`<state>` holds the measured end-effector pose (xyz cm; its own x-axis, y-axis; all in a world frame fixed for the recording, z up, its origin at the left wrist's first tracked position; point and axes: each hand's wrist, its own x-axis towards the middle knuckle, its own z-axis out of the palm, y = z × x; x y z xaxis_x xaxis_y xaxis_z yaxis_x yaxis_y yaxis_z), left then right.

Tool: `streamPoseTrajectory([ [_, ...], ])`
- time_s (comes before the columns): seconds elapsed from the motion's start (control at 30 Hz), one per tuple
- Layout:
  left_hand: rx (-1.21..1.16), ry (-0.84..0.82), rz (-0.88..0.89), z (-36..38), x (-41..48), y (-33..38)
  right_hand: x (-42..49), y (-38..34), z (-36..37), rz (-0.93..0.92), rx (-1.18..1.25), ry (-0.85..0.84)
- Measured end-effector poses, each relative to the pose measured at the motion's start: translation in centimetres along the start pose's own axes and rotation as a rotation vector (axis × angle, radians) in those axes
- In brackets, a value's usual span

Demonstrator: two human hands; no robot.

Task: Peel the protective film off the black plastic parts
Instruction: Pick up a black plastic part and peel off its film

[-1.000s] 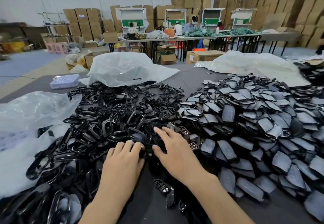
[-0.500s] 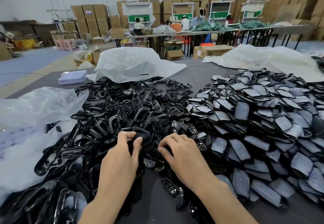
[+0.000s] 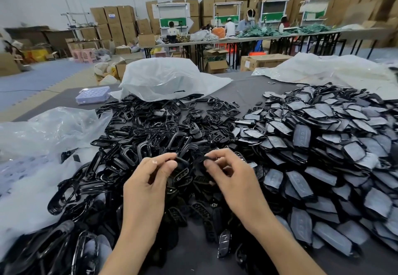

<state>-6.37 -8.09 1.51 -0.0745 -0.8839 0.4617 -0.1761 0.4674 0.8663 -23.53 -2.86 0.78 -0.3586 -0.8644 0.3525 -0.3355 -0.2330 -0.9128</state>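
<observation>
Left grip (image 3: 146, 186) pinches a black part (image 3: 182, 172) between thumb and forefinger, raised just above the near middle of the table (image 3: 247, 93). Right grip (image 3: 239, 180) has thumb and forefinger closed on a dark edge at the part's right side. It looks like the same part, but whether film or bare plastic sits between those fingertips is too small to tell. The part is a thin moulded shell with a row of button cut-outs. Judged very light; stiff enough to keep its shape, yet thin enough to flex if twisted. The glossy face is probably slippery and easily scratched. Film, going by the greyish-covered pieces in the right heap (image 3: 323, 145), looks soft, thin and clingy, likely to tear if yanked. Best hold, as I read it: one grip on the shell's rim, off the face, while the other lifts a film corner with a nail and draws it low along the surface. A left heap (image 3: 137, 137) of open black frames meets the right heap at the middle. A clear bag (image 3: 49, 130) lies at left, a white bag (image 3: 163, 78) far middle, and a lilac tray (image 3: 92, 95) far left.
</observation>
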Motion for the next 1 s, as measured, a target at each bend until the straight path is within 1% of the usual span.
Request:
streamPoseTrajectory([
  [0.1, -0.185, -0.074, -0.157, 0.1, 0.1, 0.0, 0.2, -0.4, -0.3, 0.145, 0.284, 0.040],
  [0.17, -0.369, -0.120, -0.270, 0.5, 0.0, -0.1, 0.4, -0.3, -0.5, 0.228, 0.401, 0.045],
  [0.27, -0.588, -0.153, -0.385, 1.1, -0.1, -0.1, 0.6, -0.1, -0.6, 0.302, 0.487, 0.036],
  [0.37, -0.662, -0.147, -0.431, 1.1, -0.2, 0.0, 0.8, 0.1, -0.3, 0.314, 0.515, 0.024],
  [0.47, -0.650, -0.117, -0.462, 1.1, -0.2, 0.0, 0.8, 0.2, 0.0, 0.312, 0.502, 0.012],
  [0.57, -0.576, -0.120, -0.448, 1.2, -0.2, 0.1, 0.7, 0.2, 0.1, 0.300, 0.486, 0.000],
  [0.73, -0.435, -0.208, -0.399, 1.2, -0.4, 0.0, 0.6, 0.1, 0.2, 0.273, 0.450, -0.030],
  [0.87, -0.428, -0.190, -0.405, 1.3, -0.6, 0.0, 0.3, 0.1, 0.2, 0.225, 0.308, -0.049],
  [0.93, -0.356, -0.153, -0.363, 1.3, -0.6, 0.0, 0.2, 0.1, 0.3, 0.194, 0.263, -0.051],
  [1.0, -0.233, -0.139, -0.291, 1.2, -0.6, 0.0, 0.1, -0.1, 0.4, 0.172, 0.251, -0.051],
])
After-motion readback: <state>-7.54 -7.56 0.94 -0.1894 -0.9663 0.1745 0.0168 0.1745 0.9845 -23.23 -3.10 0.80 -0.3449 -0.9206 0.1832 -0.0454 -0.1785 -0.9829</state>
